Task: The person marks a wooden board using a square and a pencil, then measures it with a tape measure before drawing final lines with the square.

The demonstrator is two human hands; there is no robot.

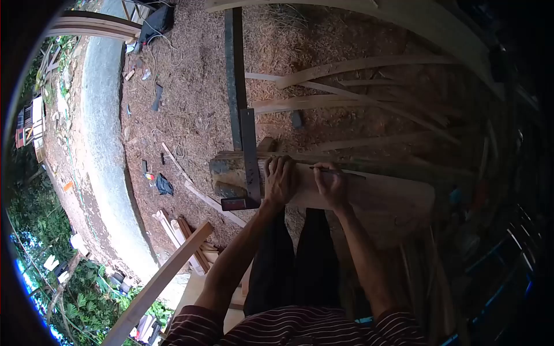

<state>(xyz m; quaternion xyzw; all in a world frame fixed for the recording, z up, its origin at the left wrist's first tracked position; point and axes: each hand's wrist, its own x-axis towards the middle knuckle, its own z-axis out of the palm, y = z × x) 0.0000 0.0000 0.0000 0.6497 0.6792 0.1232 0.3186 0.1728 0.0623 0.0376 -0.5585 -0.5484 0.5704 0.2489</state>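
A pale wooden board [381,199] lies across in front of me, on top of rough timber [225,167]. My left hand [280,177] presses on the board's left part, its fingers curled over the wood. Right beside those fingers is a carpenter's square [249,153], its dark blade pointing away from me and its stock near my side of the board. A thin dark pencil [323,169] is pinched in my right hand [332,185], which rests on the board a little to the right of my left hand.
Long curved wood strips [358,69] lie on the shaving-covered ground ahead. A dark beam [234,69] runs away from me. Toward the lower left are a slanting plank [161,282] and stacked offcuts [187,239]. A concrete strip [107,115] borders the ground at left.
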